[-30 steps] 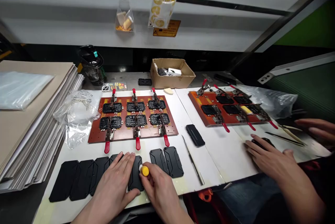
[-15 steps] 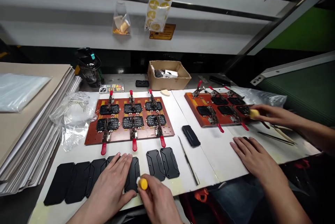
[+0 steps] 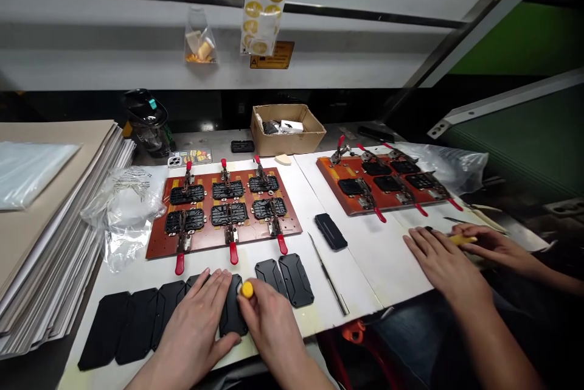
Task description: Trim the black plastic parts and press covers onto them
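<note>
While the right hand (image 3: 269, 323) grips a yellow handle (image 3: 247, 289), the label (image 3: 272, 55) looks illegible.

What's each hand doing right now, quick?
Left hand: open, flat on a black plate.
Right hand: closed, fingers pinching a yellow-handled tool.

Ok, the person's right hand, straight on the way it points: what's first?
The black plate beside the left hand. The right hand holds a yellow-handled tool at its edge; depth is unclear, so it may be touching.
</note>
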Demonstrator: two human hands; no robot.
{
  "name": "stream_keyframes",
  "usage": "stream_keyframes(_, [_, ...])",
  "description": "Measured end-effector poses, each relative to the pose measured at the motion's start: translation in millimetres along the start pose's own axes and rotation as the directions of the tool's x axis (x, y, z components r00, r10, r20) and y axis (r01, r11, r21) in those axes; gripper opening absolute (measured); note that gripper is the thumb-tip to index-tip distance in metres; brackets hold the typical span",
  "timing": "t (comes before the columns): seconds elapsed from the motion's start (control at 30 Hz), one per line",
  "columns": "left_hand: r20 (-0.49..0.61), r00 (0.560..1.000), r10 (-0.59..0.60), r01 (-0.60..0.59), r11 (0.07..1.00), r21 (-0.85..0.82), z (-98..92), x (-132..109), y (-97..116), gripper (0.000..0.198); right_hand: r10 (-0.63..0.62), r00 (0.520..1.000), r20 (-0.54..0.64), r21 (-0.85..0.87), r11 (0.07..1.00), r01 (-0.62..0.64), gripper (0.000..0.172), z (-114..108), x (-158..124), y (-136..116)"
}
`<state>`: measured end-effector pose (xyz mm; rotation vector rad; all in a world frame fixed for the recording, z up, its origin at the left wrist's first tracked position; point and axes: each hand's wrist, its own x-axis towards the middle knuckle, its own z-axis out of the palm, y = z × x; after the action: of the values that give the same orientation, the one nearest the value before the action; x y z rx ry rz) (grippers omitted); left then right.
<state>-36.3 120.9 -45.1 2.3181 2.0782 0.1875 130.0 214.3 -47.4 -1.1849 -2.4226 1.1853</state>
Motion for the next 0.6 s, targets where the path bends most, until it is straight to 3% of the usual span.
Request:
stream_keyframes(0.07, [0.001, 1.0, -0.01, 0.01, 1.0, -0.009, 0.5, 0, 0, 0.089, 0.0, 1.0, -0.03, -0.028, 1.0, -0.001, 0.015, 1, 4, -1])
stream_keyframes(0.23, [-0.017, 1.0, -0.006, 0.006, 1.0, -0.021, 2.0, -1, -1, 0.087, -0.031, 0.996, 0.081, -0.023, 0.999, 0.033, 0.014, 0, -3, 2])
stream_keyframes(0.43, [-0.062, 0.998, 0.015, -0.014, 1.0, 0.01, 3.1, -1, -2, 0.088, -0.01, 0.998, -0.063, -0.115, 0.993, 0.003, 0.007, 4, 8, -4])
stream_keyframes(0.6, [-0.106, 0.994, 0.04, -0.036, 0.998, 0.043, 0.9, 1, -1, 0.083, -0.008, 0.99, 0.141, -0.117, 0.993, 0.025, 0.015, -3, -10, -2])
